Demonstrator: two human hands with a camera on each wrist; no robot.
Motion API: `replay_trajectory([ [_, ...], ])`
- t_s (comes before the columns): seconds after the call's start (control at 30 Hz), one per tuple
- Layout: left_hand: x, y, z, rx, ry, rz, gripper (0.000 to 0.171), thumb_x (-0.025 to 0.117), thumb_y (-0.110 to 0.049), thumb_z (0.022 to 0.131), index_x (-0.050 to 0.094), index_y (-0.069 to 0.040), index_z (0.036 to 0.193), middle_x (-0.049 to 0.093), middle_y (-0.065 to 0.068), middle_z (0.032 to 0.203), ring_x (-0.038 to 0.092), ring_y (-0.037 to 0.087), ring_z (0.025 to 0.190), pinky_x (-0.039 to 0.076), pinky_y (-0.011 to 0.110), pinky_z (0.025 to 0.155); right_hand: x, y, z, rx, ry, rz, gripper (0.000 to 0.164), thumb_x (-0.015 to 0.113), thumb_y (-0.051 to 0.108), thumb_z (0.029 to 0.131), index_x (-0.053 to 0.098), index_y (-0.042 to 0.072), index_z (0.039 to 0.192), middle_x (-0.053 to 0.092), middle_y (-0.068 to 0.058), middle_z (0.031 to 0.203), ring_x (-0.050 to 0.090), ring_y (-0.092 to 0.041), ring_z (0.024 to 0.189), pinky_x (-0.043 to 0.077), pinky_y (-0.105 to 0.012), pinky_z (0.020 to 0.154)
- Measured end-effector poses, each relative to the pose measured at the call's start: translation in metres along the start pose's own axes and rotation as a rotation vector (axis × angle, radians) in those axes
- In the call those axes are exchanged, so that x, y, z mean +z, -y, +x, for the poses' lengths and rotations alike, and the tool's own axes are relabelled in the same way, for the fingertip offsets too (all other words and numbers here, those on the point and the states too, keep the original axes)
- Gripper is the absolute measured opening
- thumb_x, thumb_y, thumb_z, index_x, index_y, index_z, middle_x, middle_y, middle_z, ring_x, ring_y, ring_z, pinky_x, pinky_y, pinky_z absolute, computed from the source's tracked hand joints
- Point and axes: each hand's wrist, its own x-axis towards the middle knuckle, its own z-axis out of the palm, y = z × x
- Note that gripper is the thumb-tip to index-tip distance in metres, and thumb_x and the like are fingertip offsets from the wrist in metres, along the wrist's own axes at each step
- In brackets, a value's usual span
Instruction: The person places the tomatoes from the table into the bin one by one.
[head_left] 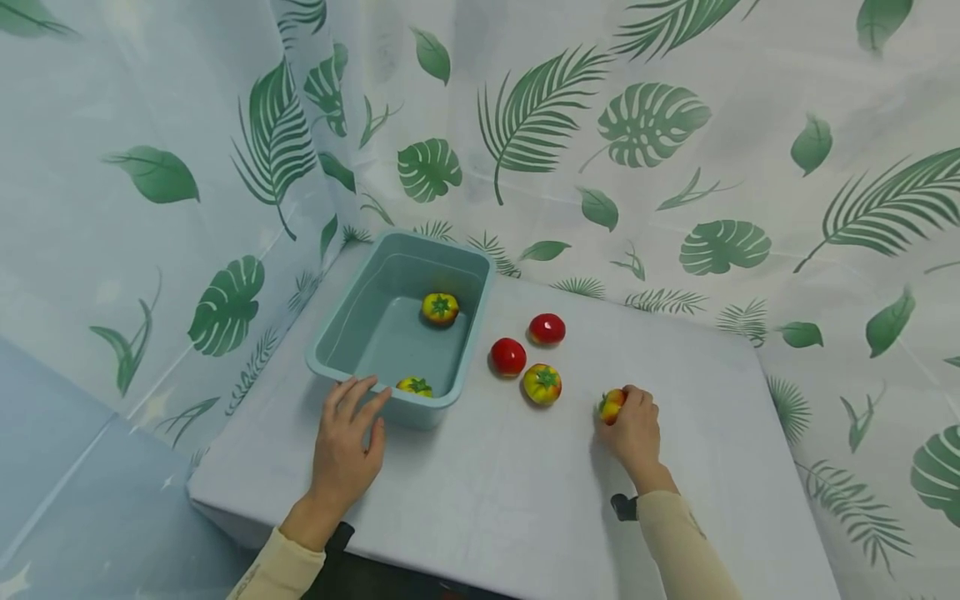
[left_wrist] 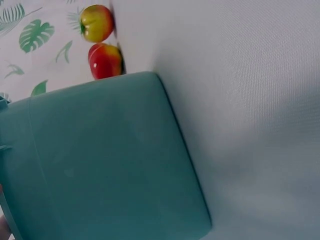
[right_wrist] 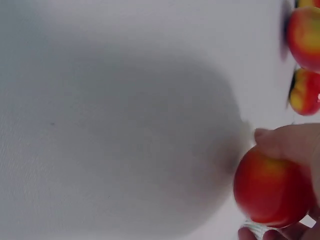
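Observation:
My right hand grips a round red-and-yellow fruit with a green leafy top, thumb on one side and fingers on the other. In the right wrist view the fruit shows its smooth red side. Over at the left, my left hand has its fingertips at the near rim of a blue-green plastic basin, fingers extended and holding nothing. Inside the basin are a yellow-red fruit near the far right corner and another fruit, partly hidden by the near wall.
Between basin and right hand, two glossy red fruits and a yellow-red one lie close together on the white-covered table. A leaf-patterned curtain hangs behind the table and along its left side.

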Motion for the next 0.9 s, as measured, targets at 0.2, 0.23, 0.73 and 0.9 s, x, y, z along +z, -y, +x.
replay_trajectory([
  [0.2,0.001,0.000,0.000,-0.003,-0.012,-0.006,0.042,0.063,0.002,0.079,0.068,-0.005,0.120,0.058,0.016,0.132,0.042,0.039,0.131,0.027,0.058,0.110,-0.006,0.014,0.001,0.006,-0.019,0.090,0.089,0.072,0.015,0.078,0.022,0.006,0.151,0.034,-0.031,0.135,0.049,-0.048,0.110,0.044,-0.061,0.094],
  [0.23,0.001,0.000,0.000,-0.004,-0.013,-0.006,0.041,0.063,0.001,0.079,0.068,-0.005,0.119,0.058,0.016,0.131,0.042,0.039,0.131,0.027,0.058,0.110,-0.007,0.018,0.001,0.005,-0.021,0.098,0.089,0.071,0.015,0.078,0.022,0.008,0.152,0.033,-0.030,0.137,0.051,-0.048,0.107,0.045,-0.060,0.093],
  [0.73,0.002,0.000,0.001,-0.014,-0.014,-0.005,0.038,0.062,0.000,0.081,0.068,-0.005,0.118,0.058,0.016,0.130,0.041,0.039,0.130,0.029,0.058,0.109,-0.020,0.126,-0.005,-0.185,0.021,0.440,0.081,0.078,0.016,0.079,0.032,0.004,0.145,0.044,-0.016,0.137,0.048,-0.030,0.119,0.045,-0.047,0.102],
  [0.9,0.002,-0.001,0.001,-0.019,-0.008,-0.011,0.038,0.060,-0.001,0.082,0.067,-0.005,0.119,0.057,0.016,0.131,0.041,0.040,0.131,0.030,0.056,0.108,-0.029,0.166,-0.009,-0.283,0.039,0.532,0.080,0.079,0.015,0.078,0.034,0.008,0.143,0.043,-0.012,0.135,0.046,-0.028,0.116,0.049,-0.045,0.096],
])
